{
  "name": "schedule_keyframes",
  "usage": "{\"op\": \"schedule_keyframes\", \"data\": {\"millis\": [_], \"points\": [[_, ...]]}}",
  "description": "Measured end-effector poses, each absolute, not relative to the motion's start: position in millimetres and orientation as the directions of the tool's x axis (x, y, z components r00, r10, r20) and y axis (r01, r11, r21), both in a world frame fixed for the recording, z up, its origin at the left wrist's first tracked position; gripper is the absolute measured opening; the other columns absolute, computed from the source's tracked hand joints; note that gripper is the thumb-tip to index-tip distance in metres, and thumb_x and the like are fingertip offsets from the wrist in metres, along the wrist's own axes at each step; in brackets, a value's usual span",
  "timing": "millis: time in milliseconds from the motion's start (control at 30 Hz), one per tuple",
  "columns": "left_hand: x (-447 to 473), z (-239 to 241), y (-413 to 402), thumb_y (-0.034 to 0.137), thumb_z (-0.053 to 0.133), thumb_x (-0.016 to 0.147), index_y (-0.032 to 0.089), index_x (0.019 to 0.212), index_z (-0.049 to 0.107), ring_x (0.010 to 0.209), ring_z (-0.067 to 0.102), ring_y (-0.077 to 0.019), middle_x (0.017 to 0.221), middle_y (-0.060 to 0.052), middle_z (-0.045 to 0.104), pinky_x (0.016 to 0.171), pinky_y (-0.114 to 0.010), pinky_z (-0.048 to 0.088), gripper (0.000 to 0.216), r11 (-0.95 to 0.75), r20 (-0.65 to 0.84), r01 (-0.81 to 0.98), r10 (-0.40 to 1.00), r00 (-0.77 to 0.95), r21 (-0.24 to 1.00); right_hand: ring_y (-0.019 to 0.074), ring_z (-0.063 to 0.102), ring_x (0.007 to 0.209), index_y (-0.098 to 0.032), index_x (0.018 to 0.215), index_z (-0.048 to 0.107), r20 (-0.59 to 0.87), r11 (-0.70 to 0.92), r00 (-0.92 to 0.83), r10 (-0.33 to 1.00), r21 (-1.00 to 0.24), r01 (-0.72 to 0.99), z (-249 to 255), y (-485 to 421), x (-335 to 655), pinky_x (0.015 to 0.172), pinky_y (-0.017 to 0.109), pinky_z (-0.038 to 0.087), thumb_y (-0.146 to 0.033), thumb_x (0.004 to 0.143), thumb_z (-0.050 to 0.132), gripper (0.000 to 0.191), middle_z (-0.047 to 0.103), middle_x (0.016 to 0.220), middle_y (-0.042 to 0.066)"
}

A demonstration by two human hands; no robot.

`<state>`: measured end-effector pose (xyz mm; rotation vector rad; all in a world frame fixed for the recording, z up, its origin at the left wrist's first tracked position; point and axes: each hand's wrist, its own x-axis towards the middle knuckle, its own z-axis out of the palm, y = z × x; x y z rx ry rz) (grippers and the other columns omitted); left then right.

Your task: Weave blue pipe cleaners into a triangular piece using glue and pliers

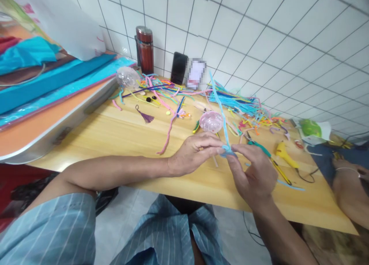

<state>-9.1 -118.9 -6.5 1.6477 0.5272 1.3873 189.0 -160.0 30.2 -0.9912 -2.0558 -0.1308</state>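
Note:
My left hand [198,151] and my right hand [255,170] meet over the front of the table, both closed on a light blue pipe cleaner [221,111]. Its lower end is coiled between my fingertips, and the long free end points up and away. Just beyond my fingers sits a pink, clear faceted bowl [211,122]. A pink pipe cleaner [169,132] with a dark blue piece at its top lies left of them. Near my right hand rest green-handled pliers [261,146], a yellow-and-black cutter [281,172] and a yellow hot glue gun [286,154].
Piles of coloured pipe cleaners [238,101] line the tiled wall. A red-brown flask [145,49] and two phones [179,68] stand at the back. A purple tassel [144,115] lies left. Another person's arm [350,188] rests at the right edge.

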Motion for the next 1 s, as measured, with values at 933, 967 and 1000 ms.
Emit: {"op": "schedule_keyframes", "data": {"millis": [933, 967, 1000], "points": [[-10, -3, -117, 0.042, 0.073, 0.095, 0.018, 0.088, 0.069, 0.103, 0.064, -0.0184, 0.099, -0.007, 0.070, 0.099, -0.037, 0.050, 0.025, -0.547, 0.543, -0.073, 0.788, 0.290, 0.834, 0.0188, 0.067, 0.071, -0.029, 0.091, 0.066, 0.642, 0.629, -0.277, 0.715, -0.419, 0.654, 30, -147, 185, 0.068, 0.034, 0.053, -0.020, 0.096, 0.066, 0.010, 0.072, 0.079, 0.000], [-10, -2, -117, 0.044, 0.073, 0.095, 0.018, 0.089, 0.068, 0.101, 0.065, -0.0183, 0.099, -0.006, 0.070, 0.098, -0.037, 0.051, 0.027, -0.481, 0.484, -0.100, 0.808, 0.336, 0.871, 0.0181, 0.066, 0.069, -0.028, 0.089, 0.066, 0.610, 0.611, -0.270, 0.745, -0.461, 0.644, 30, -146, 187, 0.066, 0.034, 0.052, -0.022, 0.096, 0.066, 0.010, 0.071, 0.077, -0.001], [-11, 0, -116, 0.047, 0.073, 0.094, 0.018, 0.091, 0.067, 0.096, 0.065, -0.0174, 0.096, -0.005, 0.070, 0.093, -0.035, 0.052, 0.030, -0.380, 0.402, -0.135, 0.826, 0.396, 0.915, 0.0175, 0.064, 0.068, -0.028, 0.087, 0.066, 0.572, 0.584, -0.258, 0.779, -0.511, 0.631, 31, -144, 188, 0.066, 0.033, 0.051, -0.023, 0.096, 0.067, 0.010, 0.071, 0.076, -0.001]]}}
